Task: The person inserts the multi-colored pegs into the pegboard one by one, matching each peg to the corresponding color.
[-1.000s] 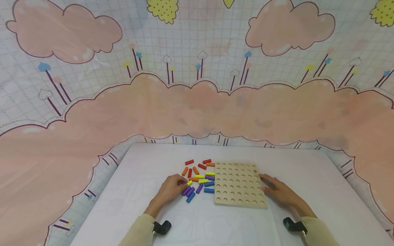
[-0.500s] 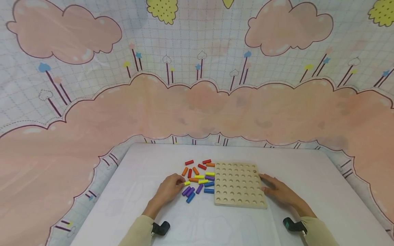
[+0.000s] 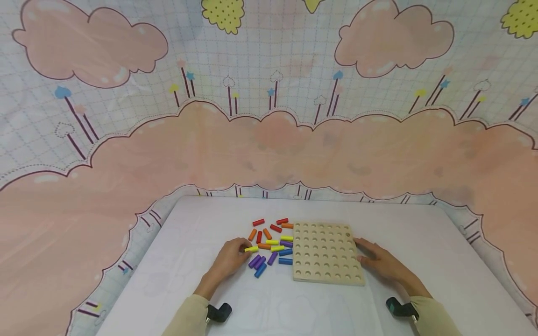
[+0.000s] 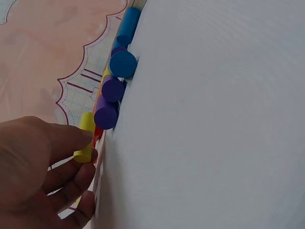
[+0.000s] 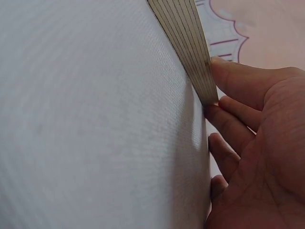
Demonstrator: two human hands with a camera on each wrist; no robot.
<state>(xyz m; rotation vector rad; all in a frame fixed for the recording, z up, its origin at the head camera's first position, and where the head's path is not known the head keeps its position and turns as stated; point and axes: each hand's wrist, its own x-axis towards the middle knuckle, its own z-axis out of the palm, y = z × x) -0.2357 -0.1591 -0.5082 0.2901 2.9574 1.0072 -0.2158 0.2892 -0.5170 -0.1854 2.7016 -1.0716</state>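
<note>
In the head view my left hand [image 3: 232, 256] is at the left of the scattered pegs and pinches a yellow peg [image 3: 251, 249] between thumb and fingers. The left wrist view shows this yellow peg [image 4: 85, 136] standing nearly upright, gripped around its middle. My right hand [image 3: 380, 261] rests against the right side of a square wooden pegboard [image 3: 321, 254] with rows of round holes. Up close, the thumb and fingertips of the right hand [image 5: 267, 119] touch the board's layered edge [image 5: 190, 52], and the fingers are relaxed. No peg stands in the board.
Red pegs [image 3: 258, 222], orange pegs [image 3: 267, 233], purple pegs [image 3: 257, 262] and blue pegs [image 3: 260, 270] lie loosely left of the board, some against its edge. All lie on a white table [image 3: 210, 210]. A patterned cloth [image 3: 269, 149] hangs behind.
My left hand has drawn the yellow peg slightly left, away from the other pegs, and more of it shows now. The right hand and the board have stayed put.
</note>
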